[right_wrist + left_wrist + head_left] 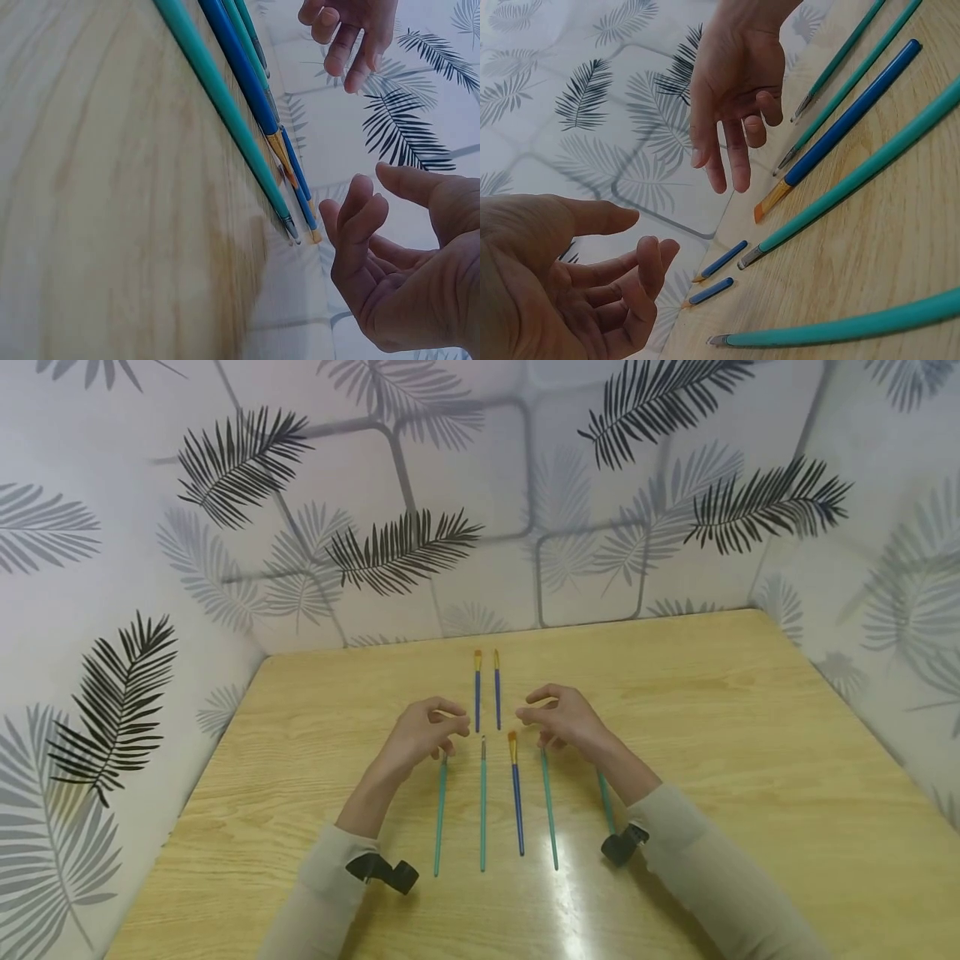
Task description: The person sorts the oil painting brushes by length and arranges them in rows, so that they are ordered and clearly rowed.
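Both hands hover over a group of paintbrushes, loosely curled and holding nothing. My left hand hangs above the tip of the leftmost teal paintbrush. The right hand hangs over the tip of another teal paintbrush, its forearm partly covering a further teal paintbrush. Between the hands lie a teal paintbrush and a blue paintbrush with a flat orange tip, side by side. Farther back are two shorter-looking blue paintbrushes, one flat-tipped and one narrow-tipped, bristles toward the wall.
The wooden table reaches back to a wall covered in a leaf pattern, which also runs along both sides. Small black cameras, one on the left wrist and one on the right, hang from the sleeves.
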A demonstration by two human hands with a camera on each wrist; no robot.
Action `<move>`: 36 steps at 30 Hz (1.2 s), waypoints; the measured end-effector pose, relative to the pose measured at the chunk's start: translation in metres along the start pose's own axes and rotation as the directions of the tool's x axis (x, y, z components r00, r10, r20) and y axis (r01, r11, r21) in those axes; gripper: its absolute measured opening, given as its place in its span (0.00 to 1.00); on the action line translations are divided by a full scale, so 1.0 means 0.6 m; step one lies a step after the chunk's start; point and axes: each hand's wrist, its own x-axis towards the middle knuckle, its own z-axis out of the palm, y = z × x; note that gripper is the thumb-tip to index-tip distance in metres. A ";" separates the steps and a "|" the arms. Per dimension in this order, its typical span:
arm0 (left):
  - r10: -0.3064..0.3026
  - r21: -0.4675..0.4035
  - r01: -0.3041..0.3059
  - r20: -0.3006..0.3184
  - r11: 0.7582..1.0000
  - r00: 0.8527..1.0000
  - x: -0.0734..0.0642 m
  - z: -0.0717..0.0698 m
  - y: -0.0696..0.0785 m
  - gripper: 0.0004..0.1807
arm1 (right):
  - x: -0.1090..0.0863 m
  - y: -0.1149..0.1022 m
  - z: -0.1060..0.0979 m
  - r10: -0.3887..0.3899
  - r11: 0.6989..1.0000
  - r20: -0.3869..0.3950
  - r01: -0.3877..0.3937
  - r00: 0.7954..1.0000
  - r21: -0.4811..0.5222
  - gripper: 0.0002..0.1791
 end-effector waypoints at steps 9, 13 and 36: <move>-0.001 0.004 0.001 0.004 1.000 1.000 -0.003 0.007 -0.003 0.15 | -0.010 0.003 0.000 0.011 1.000 0.014 -0.011 1.000 -0.015 0.32; -0.009 0.011 0.009 0.008 1.000 1.000 -0.004 0.011 -0.006 0.15 | -0.014 0.004 0.002 0.011 1.000 0.024 -0.011 1.000 -0.013 0.32; -0.063 0.046 0.061 0.028 0.997 0.998 -0.018 0.020 -0.016 0.14 | -0.028 0.002 0.008 0.047 0.998 0.086 -0.042 0.995 -0.050 0.30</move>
